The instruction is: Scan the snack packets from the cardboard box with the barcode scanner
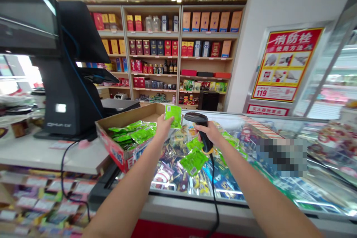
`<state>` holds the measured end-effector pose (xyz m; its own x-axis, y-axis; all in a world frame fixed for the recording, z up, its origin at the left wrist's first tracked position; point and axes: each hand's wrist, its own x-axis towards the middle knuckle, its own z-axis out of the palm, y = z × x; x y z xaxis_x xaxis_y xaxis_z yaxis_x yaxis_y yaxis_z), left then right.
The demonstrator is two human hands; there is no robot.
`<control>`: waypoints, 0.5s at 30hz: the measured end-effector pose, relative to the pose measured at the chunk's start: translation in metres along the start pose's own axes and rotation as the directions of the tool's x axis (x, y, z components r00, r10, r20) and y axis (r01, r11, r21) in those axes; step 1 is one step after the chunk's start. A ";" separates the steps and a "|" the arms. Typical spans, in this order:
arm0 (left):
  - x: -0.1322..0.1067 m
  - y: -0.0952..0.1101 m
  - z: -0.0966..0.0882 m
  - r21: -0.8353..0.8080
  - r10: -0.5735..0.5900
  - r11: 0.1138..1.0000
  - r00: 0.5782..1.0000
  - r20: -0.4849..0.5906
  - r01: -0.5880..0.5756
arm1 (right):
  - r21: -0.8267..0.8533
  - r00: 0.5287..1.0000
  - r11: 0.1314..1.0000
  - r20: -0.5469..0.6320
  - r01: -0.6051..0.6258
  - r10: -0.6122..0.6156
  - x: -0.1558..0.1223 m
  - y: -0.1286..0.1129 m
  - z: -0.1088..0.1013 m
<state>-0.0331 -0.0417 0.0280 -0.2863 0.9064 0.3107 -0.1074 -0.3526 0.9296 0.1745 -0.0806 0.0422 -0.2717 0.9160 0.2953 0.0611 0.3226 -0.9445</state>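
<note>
**Green sachet (173, 116) held up beside a barcode scanner (196, 119)**

Over a glass-topped display case (195, 207), the person's left hand (165, 126) pinches the sachet by its lower edge between thumb and fingers, its face turned up and towards the far side. The right hand (208, 132) is closed around the scanner's black handle, with the head pointing left, close to the sachet but not touching it.

The sachet is probably light and soft, and its glossy film looks slippery. A firm pinch on a sealed edge seems the surest hold, leaving the face uncovered; squeezing the filled middle would likely let it bend or slide. The scanner looks rigid and light enough for one hand — best held by the handle, though its coiled cord (213, 193) hangs down to the near side and may drag.

To the left, a cardboard tray (119, 158) holds more green sachets (142, 135). Two others (193, 161) lie on a heap of mixed snack packets (173, 169) inside the case — some of it hidden by glare. Beyond stand a black checkout terminal (67, 96) and shelves of boxed liquor (156, 44).
</note>
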 end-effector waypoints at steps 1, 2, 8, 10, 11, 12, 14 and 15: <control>0.002 0.009 -0.008 -0.014 0.049 0.999 0.997 -0.053 -0.049 | -0.004 1.000 1.000 0.019 0.004 -0.004 0.003 -0.005 0.005; 0.004 0.017 -0.017 -0.010 0.090 0.996 0.991 -0.104 -0.092 | -0.005 0.999 1.000 0.038 0.009 -0.008 0.006 -0.010 0.011; -0.001 0.048 -0.075 0.443 0.277 0.889 0.909 -0.311 -0.120 | 0.065 0.995 0.998 0.099 0.026 -0.032 0.015 -0.022 0.046; -0.009 0.054 -0.086 0.615 0.332 0.784 0.892 -0.307 -0.081 | 0.075 0.991 0.997 0.127 0.026 -0.036 0.016 -0.022 0.055; -0.013 0.056 -0.089 0.686 0.354 0.726 0.886 -0.299 -0.059 | 0.077 0.990 0.997 0.140 0.024 -0.035 0.015 -0.022 0.058; -0.018 0.058 -0.090 0.743 0.370 0.668 0.882 -0.292 -0.035 | 0.079 0.988 0.997 0.150 0.020 -0.032 0.015 -0.022 0.060; -0.025 0.062 -0.088 0.818 0.400 0.576 0.875 -0.274 -0.007 | 0.088 0.987 0.996 0.158 0.012 -0.026 0.013 -0.021 0.062; -0.028 0.063 -0.085 0.835 0.419 0.550 0.873 -0.249 -0.026 | 0.094 0.987 0.996 0.157 0.009 -0.024 0.011 -0.020 0.061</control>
<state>-0.1129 -0.1092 0.0606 -0.5320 0.5854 0.6118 0.7433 -0.0232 0.6685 0.1112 -0.0913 0.0556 -0.4208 0.8589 0.2917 -0.0318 0.3074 -0.9510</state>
